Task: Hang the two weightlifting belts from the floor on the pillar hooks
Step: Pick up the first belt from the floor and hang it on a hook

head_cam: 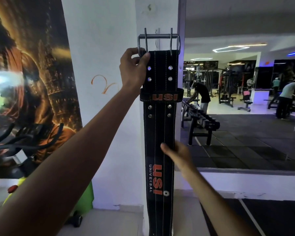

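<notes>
The black belt [160, 133] hangs upright against the white pillar [109, 65]. The left hand [133, 68] pinches its metal buckle [158, 41] at the top; the right hand [175, 154] grips its right edge lower down.

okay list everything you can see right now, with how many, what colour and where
black leather weightlifting belt: one, orange USI lettering, hanging vertically against the pillar
silver metal double-prong buckle: one, at belt top
white pillar: one, centre
orange-toned wall poster: one, left
dumbbell rack: one, dark, right of pillar
people: several, far right background
left hand: one, grip pinching the buckle's left side
right hand: one, grip on the belt's right edge lower down
</notes>
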`<state>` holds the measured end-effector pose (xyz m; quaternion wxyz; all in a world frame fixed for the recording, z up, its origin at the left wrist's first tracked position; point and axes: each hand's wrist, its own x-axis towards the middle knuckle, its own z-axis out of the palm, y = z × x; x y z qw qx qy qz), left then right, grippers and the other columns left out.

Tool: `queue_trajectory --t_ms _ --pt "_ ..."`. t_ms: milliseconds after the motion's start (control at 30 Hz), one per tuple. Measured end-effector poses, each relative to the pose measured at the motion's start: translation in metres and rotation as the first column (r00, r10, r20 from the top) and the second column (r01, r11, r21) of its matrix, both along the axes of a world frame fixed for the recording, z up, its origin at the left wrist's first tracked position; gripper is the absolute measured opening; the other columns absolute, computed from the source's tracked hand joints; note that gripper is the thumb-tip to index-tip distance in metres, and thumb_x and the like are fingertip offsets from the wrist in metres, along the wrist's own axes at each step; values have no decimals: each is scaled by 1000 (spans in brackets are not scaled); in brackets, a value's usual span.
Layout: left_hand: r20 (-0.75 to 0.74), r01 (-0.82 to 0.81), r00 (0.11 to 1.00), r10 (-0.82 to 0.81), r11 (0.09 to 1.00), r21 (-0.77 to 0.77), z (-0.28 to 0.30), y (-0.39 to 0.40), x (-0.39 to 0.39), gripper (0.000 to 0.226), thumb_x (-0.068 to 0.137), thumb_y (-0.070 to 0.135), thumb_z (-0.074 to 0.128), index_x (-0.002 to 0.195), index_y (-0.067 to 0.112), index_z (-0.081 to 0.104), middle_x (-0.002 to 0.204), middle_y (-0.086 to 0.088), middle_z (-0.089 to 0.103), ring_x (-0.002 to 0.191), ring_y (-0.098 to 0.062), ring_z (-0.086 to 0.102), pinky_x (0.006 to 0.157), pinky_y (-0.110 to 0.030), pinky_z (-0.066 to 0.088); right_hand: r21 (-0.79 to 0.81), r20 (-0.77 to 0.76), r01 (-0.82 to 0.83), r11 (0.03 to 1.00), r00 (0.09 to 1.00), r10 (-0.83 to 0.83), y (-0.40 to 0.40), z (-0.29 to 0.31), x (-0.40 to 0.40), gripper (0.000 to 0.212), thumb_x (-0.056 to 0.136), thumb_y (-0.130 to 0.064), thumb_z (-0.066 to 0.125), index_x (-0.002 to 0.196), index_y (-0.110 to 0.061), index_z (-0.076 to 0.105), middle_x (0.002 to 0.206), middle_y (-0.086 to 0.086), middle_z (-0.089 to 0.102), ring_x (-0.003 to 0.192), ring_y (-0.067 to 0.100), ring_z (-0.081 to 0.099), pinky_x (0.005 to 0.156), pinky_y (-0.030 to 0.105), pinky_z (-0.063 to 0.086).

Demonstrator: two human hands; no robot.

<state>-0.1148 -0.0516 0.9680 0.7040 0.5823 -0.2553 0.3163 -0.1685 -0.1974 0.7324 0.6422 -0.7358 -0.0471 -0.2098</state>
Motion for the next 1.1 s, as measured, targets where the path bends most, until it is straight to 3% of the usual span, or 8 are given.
queue_trajectory --t_ms 233,300,367,567,700,867,1000,1100 --pt "2 -1 1000 1 1000 -13 7 4 -3 26 87 23 68 109 9 64 80 -7 74 63 -18 67 76 -58 60 73 133 43 996 990 -52 10 60 1 25 77 -29 80 87 -9 68 83 11 73 73 16 66 69 22 53" --pt "5 -2 1000 2 1000 -28 9 6 -4 23 88 23 68 107 11 64 79 -7 74 62 -19 66 74 -59 60 48 58 79 996 995 -81 17 23 -9 37 73 -36 82 81 -5 63 81 17 72 64 21 63 66 30 54" --pt "6 -18 1000 18 999 -35 10 9 -5 22 89 23 68 108 11 65 79 -7 75 63 -19 67 74 -58 61 20 -9 45 999 999 -45 21 -18 -25 46 61 -56 82 72 -17 59 63 -1 71 52 9 62 55 18 53" --pt "-6 -27 1000 26 998 -51 12 15 -7 20 90 22 68 108 13 65 77 -4 76 68 -21 68 78 -58 60 -12 -97 -17 1000 995 15 18 -56 -23 83 38 -84 73 88 -18 68 71 -6 73 72 10 70 62 16 54" --pt "-1 -28 1000 28 998 -50 13 18 -7 17 92 21 68 107 13 65 81 -6 76 71 -20 69 78 -52 62 33 -5 16 999 1000 -16 6 1 -14 75 67 -83 57 106 -19 64 99 11 70 92 30 66 84 33 54" --pt "-17 9 1000 -10 998 -58 9 19 -3 21 91 20 69 110 10 66 86 -10 77 73 -21 70 80 -47 61 183 244 1 983 969 -46 -10 139 -5 46 96 -54 44 124 -19 57 103 4 68 88 15 68 73 28 55" --pt "-12 38 999 -38 999 -37 4 16 0 24 90 22 69 111 10 66 89 -13 77 74 -22 70 78 -45 61 43 362 44 998 931 -57 11 231 -5 40 95 -46 55 128 -25 50 101 -17 58 87 -2 59 70 19 49" --pt "-9 32 999 -32 999 -24 1 17 0 30 90 26 69 115 9 65 94 -15 77 77 -23 71 74 -43 61 33 422 95 995 901 -100 26 260 4 24 92 -28 66 112 -14 63 92 -4 66 79 4 62 67 21 51"
